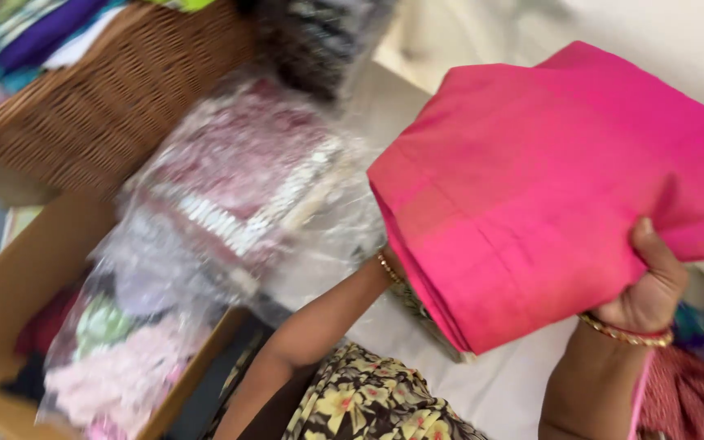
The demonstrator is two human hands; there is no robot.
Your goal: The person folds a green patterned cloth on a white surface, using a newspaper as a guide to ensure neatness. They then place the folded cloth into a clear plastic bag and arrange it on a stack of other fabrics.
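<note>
Clear plastic pkg [238, 187] w/ maroon-white cloth leans over open cardboard box [10, 301], left-centre.

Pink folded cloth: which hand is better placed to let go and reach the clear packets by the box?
Probably the left. The left hand is hidden beneath the pink folded cloth, on the side nearest the clear packets. The right hand grips the cloth's far edge, thumb on top.
</note>
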